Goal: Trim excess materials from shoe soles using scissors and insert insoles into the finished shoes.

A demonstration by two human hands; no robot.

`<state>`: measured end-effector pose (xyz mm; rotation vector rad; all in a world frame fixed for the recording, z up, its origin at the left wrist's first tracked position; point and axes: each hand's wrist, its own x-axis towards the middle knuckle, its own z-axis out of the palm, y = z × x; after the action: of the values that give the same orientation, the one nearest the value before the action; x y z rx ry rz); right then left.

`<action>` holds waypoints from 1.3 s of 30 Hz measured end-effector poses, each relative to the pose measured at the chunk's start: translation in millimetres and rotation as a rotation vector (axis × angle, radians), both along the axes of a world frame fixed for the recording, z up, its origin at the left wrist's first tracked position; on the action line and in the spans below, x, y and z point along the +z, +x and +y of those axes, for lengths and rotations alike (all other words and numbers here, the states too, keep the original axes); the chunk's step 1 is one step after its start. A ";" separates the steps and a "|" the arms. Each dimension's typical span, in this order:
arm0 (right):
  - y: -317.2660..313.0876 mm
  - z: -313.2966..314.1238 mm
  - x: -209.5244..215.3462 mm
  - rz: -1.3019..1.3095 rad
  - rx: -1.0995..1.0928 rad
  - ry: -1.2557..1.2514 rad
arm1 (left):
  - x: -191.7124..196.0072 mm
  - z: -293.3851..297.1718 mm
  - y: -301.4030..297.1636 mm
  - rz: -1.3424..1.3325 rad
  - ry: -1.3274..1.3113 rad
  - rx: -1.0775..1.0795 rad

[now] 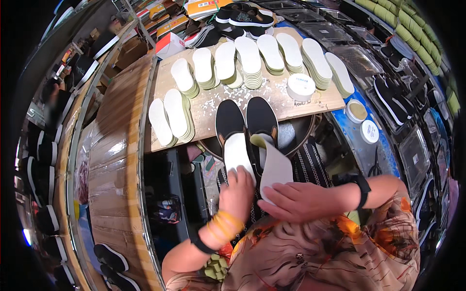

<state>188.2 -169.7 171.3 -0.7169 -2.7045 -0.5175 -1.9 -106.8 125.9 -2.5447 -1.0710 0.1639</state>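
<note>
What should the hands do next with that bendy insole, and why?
Probably the right hand should ease the curled insole forward into the right shoe: its front end is there, but most sticks out, while the left shoe already has a white insole in it.

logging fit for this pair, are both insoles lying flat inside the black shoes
No, the insole that the right hand touches is bent and sticks up out of the right shoe.
</note>
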 end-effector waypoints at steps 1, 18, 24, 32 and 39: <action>-5.3 5.7 -4.6 0.065 -0.004 -0.098 | -7.1 16.6 -0.7 -0.051 -0.116 0.024; -19.1 13.6 -13.0 0.279 -0.122 -0.025 | -34.8 143.1 -2.6 0.037 -0.330 -0.284; 4.8 32.7 -35.8 0.149 0.077 -0.120 | -44.6 160.8 27.3 0.247 -0.376 -0.151; 5.1 49.3 -43.8 0.306 0.001 0.008 | -29.9 190.7 25.6 0.165 -0.994 -0.069; -7.9 22.4 -25.4 0.299 -0.137 -0.048 | -37.1 168.7 25.5 0.158 -0.604 -0.039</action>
<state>180.3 -147.3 146.0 -0.9179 -2.4087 -0.3452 23.6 61.9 88.8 -3.0007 -1.0222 0.7690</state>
